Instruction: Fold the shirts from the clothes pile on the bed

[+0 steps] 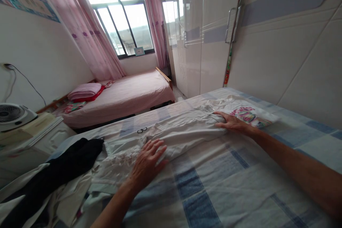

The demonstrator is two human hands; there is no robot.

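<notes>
A pale, light grey garment lies stretched lengthwise on the bed, with gathered, lacy-looking trim at its left end. My left hand rests on it near that trim, fingers stretched out and palm down. Toward the garment's right end lies my right hand, its fingers spread and touching the cloth. Just beyond that hand is a white folded garment with a colourful print. Small dark loops sit at the far edge of the pale garment.
A blue-and-white patchwork sheet covers the bed. Black clothing and cream clothes pile up at the left. Across the room stands a second bed with pink bedding. A fan is at far left; a glossy wardrobe borders the right.
</notes>
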